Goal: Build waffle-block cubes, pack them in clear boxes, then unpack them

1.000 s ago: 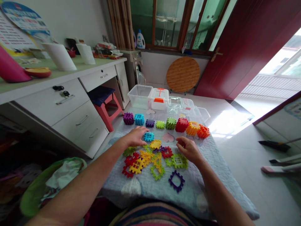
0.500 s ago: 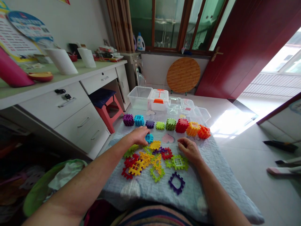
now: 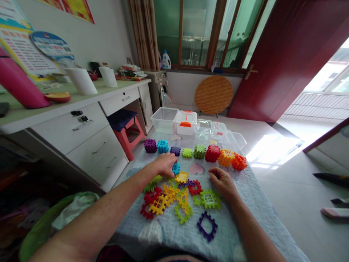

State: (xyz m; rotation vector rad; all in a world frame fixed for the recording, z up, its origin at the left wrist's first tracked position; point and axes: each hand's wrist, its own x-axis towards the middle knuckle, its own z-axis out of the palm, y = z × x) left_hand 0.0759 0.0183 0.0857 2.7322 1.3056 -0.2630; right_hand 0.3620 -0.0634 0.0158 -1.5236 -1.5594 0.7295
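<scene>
My left hand is closed, its fingers and thumb around the left side of a light-blue lattice building piece. Its fingertips are just in front of a dark purple stack. Loosely curled, with a gap between thumb and fingers, my right hand holds nothing that I can see. It rests over the cloth beyond a green window piece. Between and below the hands lie loose pieces: a yellow one, a red one, a yellow window piece and a dark purple frame.
Sorted stacks line the far side, among them purple, blue, green, red and orange. Behind them stand clear plastic boxes. A red stool is left of the cloth-covered table.
The view has tipped up, so everything sits lower in the picture. My left hand stays at the light-blue piece, its fingers slightly more bunched. The right hand and loose pieces hold their places.
</scene>
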